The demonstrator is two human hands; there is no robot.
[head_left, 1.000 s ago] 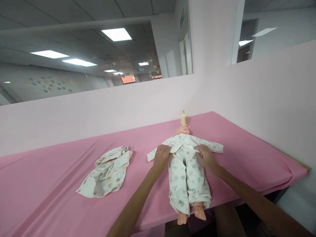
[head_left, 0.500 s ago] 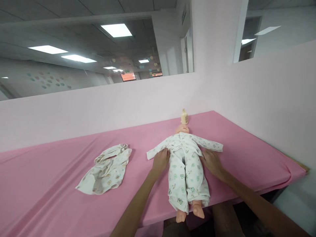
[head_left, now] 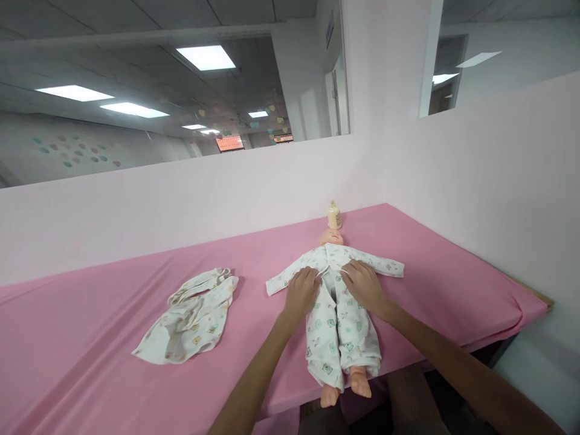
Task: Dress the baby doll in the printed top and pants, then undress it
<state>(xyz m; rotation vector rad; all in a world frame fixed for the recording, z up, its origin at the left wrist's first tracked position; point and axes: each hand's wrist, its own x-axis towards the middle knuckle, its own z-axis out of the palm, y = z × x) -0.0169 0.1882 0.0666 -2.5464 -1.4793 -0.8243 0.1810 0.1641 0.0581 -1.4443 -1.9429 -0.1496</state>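
Observation:
A baby doll [head_left: 331,237] lies on its back, its head away from me and its bare feet at the near table edge. It wears white printed baby clothes [head_left: 357,329] with long sleeves spread to both sides. My left hand [head_left: 302,291] is closed on the cloth at the left of the doll's waist. From the right, my right hand [head_left: 364,285] pinches cloth at the front of the waist. Thin white strips show at the fingertips of both; whether they are ties or a cloth edge I cannot tell. Between the hands, an opening shows in the front of the clothes.
A pink cloth [head_left: 90,314] covers the table. Left of the doll lies a crumpled white printed baby garment [head_left: 193,320]. Behind the doll's head stands a pale yellow bottle [head_left: 334,216]. White walls with windows rise at the back and right.
Both hands have moved from the sides of the doll's waist inward over its front, the right one further. Thin white strips now show at the fingertips. The doll stays in place.

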